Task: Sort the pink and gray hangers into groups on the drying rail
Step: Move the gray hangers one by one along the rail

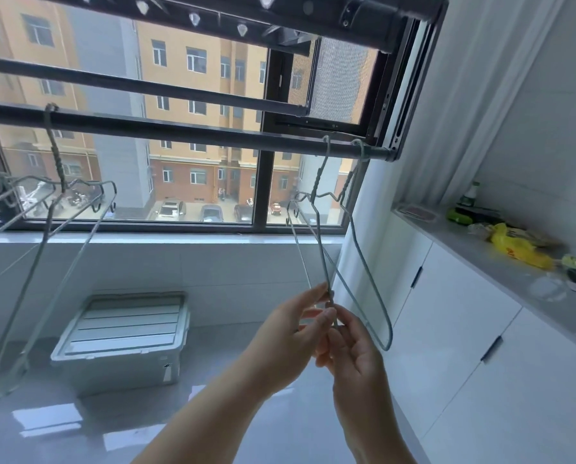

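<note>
Below the right end of the rail [179,132] — gray hangers [325,262] rising from left hand [293,336] and right hand [356,360], both pinching wire.

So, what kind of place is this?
Probably an enclosed home balcony used for laundry: a drying rail with wire hangers runs across a large window, and white cabinets line the side wall.

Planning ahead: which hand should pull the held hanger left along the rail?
Probably left: left hand pinches the hanger higher, on the side nearer the other hangers; right hand holds lower.
</note>
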Motion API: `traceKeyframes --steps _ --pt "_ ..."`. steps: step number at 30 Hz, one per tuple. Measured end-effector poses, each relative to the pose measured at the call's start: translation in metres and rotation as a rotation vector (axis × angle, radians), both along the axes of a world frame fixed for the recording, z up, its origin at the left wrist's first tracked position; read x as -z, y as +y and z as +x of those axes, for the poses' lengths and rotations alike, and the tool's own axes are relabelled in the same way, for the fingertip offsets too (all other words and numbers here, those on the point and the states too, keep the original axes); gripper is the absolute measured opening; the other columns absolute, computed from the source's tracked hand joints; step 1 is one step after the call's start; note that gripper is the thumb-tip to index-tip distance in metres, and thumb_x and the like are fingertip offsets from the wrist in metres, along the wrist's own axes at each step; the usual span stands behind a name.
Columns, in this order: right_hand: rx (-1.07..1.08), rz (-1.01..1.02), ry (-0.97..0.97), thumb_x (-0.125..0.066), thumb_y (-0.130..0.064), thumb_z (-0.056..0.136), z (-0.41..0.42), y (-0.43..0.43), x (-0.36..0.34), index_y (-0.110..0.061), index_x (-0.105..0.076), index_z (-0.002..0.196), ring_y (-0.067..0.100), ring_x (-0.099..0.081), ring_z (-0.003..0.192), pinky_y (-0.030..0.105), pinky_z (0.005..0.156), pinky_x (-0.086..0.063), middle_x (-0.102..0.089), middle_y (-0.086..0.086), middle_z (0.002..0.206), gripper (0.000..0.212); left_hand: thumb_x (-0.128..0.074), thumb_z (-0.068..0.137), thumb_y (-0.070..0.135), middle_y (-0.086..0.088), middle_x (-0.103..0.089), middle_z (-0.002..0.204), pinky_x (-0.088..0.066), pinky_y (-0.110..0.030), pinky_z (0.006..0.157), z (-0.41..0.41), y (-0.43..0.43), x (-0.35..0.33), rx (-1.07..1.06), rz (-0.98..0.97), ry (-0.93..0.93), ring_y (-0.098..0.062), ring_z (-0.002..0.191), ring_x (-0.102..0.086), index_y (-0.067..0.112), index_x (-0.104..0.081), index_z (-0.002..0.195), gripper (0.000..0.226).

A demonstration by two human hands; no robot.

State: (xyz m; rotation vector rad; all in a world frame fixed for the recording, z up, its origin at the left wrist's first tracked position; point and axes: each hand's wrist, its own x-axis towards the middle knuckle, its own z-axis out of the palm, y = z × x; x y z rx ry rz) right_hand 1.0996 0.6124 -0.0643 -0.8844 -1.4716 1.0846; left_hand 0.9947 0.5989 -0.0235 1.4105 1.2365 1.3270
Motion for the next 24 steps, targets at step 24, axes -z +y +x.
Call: traceKeyframes --steps 24 --pt "-0.05 -0.039 0.054 -0.046 -0.012 0.093 -0.004 -0.005 0.0 -0.029 -0.063 0.103 0.014 -0.066 0.08 0.025 0.075 -0.052 -0.072 0.002 0.088 0.027 -0.052 0.09 0.024 0.004 -0.062 0.105 -0.043 -0.002 0.067 -0.001 -0.011 0.012 -0.106 0.039 0.068 0.005 0.082 -0.059 0.024 -0.043 0.133 0.044"
